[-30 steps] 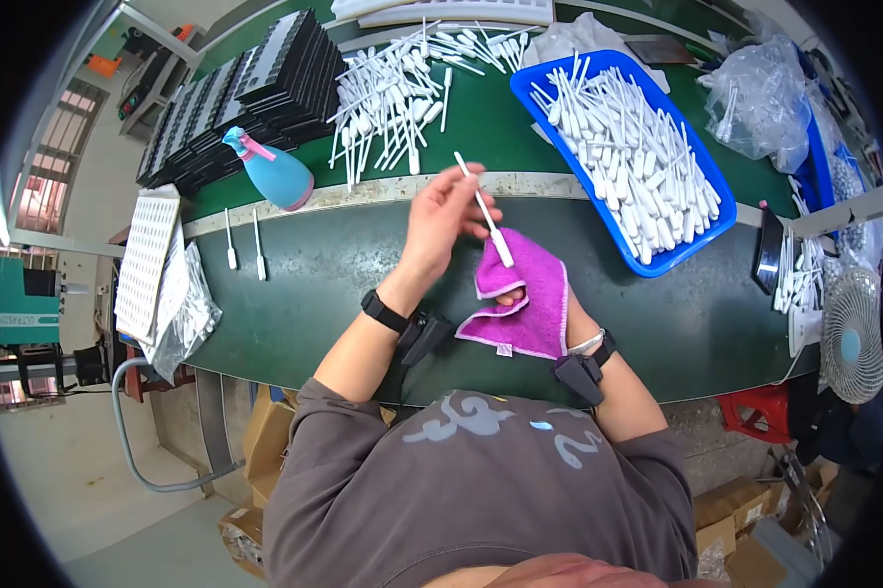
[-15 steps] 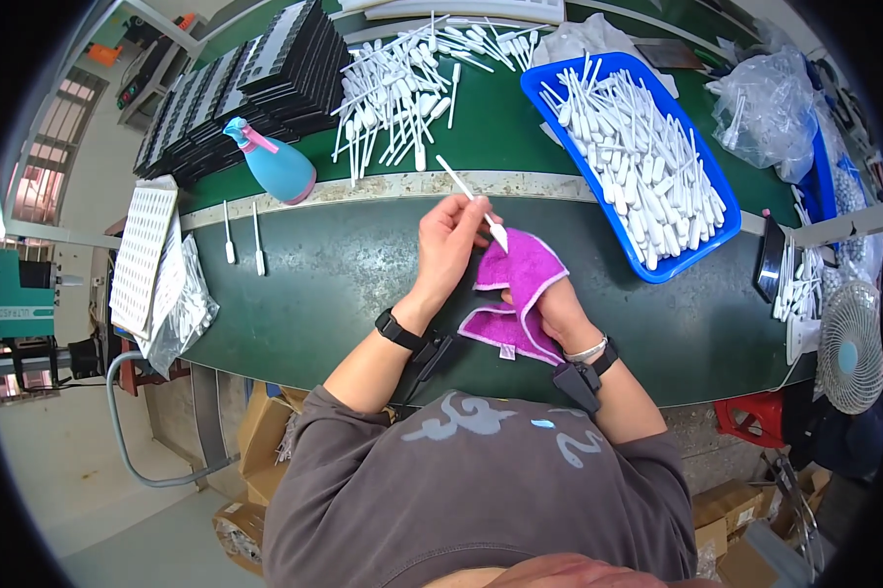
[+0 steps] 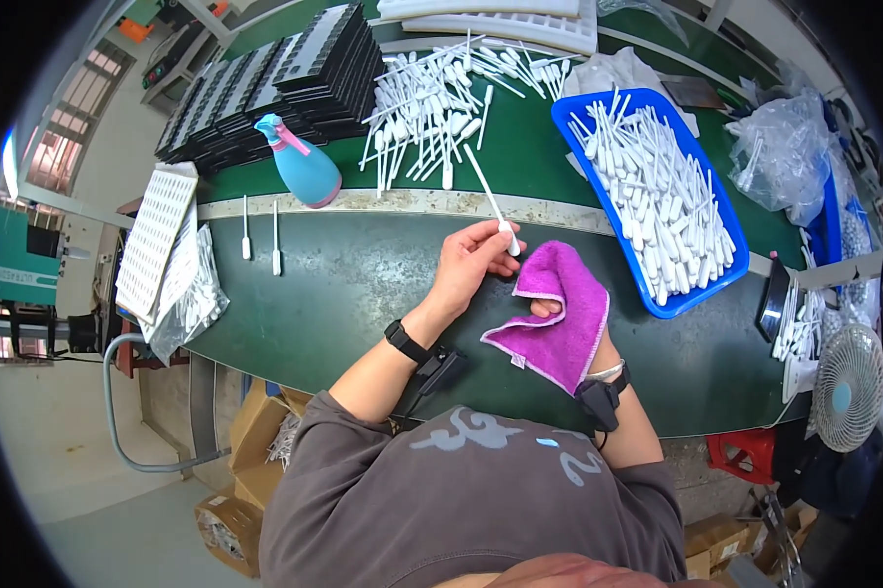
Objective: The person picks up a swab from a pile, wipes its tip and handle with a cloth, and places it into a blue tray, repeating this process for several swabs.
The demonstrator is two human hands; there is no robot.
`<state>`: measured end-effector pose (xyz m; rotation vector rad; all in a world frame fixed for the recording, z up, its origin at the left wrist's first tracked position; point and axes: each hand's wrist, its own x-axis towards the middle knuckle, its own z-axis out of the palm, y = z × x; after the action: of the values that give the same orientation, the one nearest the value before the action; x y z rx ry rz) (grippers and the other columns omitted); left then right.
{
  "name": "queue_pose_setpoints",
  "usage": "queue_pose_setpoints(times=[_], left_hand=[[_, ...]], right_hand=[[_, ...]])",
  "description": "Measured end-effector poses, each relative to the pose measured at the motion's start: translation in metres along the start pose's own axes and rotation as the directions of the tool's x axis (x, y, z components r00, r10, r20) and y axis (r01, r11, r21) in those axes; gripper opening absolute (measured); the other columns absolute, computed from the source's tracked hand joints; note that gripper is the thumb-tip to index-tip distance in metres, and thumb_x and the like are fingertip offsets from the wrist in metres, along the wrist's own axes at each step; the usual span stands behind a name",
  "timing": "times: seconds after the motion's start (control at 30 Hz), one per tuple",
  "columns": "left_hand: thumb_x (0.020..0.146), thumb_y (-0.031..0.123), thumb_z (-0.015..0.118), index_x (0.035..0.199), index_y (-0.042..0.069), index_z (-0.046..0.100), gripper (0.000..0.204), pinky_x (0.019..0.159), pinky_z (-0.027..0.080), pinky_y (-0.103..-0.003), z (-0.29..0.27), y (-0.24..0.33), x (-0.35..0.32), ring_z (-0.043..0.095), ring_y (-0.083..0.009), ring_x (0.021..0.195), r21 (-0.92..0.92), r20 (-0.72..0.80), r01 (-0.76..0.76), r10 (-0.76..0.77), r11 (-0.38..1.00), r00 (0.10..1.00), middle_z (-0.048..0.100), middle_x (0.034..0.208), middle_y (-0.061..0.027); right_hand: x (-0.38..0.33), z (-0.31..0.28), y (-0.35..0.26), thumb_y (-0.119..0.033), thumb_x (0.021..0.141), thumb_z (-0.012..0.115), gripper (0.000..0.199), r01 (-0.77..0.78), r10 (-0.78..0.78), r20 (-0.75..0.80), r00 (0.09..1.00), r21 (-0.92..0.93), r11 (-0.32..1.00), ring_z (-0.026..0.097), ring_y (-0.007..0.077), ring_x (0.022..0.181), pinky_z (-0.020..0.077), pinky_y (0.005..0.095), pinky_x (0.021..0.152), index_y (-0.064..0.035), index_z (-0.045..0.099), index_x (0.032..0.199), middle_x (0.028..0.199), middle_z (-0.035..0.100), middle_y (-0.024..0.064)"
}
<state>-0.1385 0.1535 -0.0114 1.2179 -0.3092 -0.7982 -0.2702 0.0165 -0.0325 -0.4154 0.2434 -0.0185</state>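
Note:
My left hand (image 3: 473,263) is closed in a pinch around a slim white plastic stick (image 3: 485,182). Its thin shaft points up and away, and its thicker end sits at my fingertips. A purple cloth (image 3: 581,309) with a pale stitched edge is draped over my right hand (image 3: 545,309), whose curled fingertips show in the cloth's fold. Stick and cloth are slightly apart. To the left, two similar sticks (image 3: 277,240) lie side by side on the dark green table (image 3: 353,284).
A blue tray (image 3: 663,312) heaped with white sticks stands at right. Further back lie a loose stick pile (image 3: 417,113), stacked black trays (image 3: 319,69) and a blue spray bottle (image 3: 304,171). White perforated sheets (image 3: 152,245) rest at left, a small fan (image 3: 843,392) at far right.
The stick's thick end has come away from the cloth. My right hand has shifted slightly right and the cloth now covers more of it. The whole view has also shifted.

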Motion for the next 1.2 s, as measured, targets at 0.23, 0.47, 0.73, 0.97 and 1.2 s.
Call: queue_pose_setpoints(times=[0.23,0.47,0.73,0.97,1.2], left_hand=[[0.093,0.019,0.054,0.108,-0.001,0.061,0.026,0.058,0.048,-0.022,0.000,-0.002,0.005,0.059,-0.0099,0.064,0.089,-0.029,-0.056,0.059,0.994,0.998,0.065,0.087,-0.0077],[0.096,0.018,0.049,0.101,0.000,0.059,0.022,0.047,0.038,-0.021,0.031,0.016,-0.028,0.050,-0.0073,0.052,0.282,0.066,-0.108,0.093,0.953,0.993,0.054,0.065,-0.0014],[0.097,0.019,0.048,0.096,0.003,0.055,0.018,0.044,0.035,-0.021,0.061,0.012,-0.056,0.043,-0.0070,0.048,0.313,0.458,0.226,-0.355,0.923,0.815,0.048,0.063,0.0017],[0.097,0.024,0.046,0.097,0.003,0.052,0.022,0.043,0.033,-0.020,0.043,-0.003,-0.055,0.038,-0.0062,0.045,0.068,0.516,0.406,-0.380,0.911,0.768,0.044,0.061,0.0008],[0.096,0.018,0.049,0.106,0.002,0.053,0.019,0.047,0.041,-0.022,0.057,0.001,-0.075,0.046,-0.0097,0.051,0.234,0.469,0.004,-0.116,0.972,0.876,0.046,0.061,0.0006]], right_hand=[[-0.023,0.074,-0.015,-0.019,0.087,0.063,0.029,0.278,-0.409,0.176,0.896,-0.938,0.207,0.051,0.0096,0.065,0.0472,0.0264,0.062,-0.0030,0.051,0.107,0.077,0.051,0.0017],[-0.002,-0.002,0.005,-0.022,0.093,0.053,0.027,0.242,-0.303,-0.230,0.925,-0.260,0.935,0.053,0.0133,0.097,0.0459,0.0285,0.085,-0.0055,0.053,0.115,0.103,0.057,0.0016],[-0.004,-0.014,-0.029,-0.026,0.096,0.041,0.024,0.482,-0.489,0.032,0.872,0.124,0.867,0.042,0.0116,0.057,0.0347,0.0262,0.052,-0.0134,0.044,0.076,0.062,0.042,0.0004],[-0.008,0.022,-0.024,-0.041,0.096,0.039,0.034,0.417,-0.418,0.005,0.908,0.063,0.907,0.036,0.0131,0.056,0.0330,0.0252,0.057,-0.0143,0.043,0.074,0.057,0.036,-0.0002],[-0.023,0.051,-0.030,-0.048,0.095,0.039,0.040,0.447,-0.435,-0.150,0.888,0.056,0.893,0.040,0.0147,0.060,0.0359,0.0258,0.061,-0.0141,0.045,0.076,0.059,0.039,0.0008]])
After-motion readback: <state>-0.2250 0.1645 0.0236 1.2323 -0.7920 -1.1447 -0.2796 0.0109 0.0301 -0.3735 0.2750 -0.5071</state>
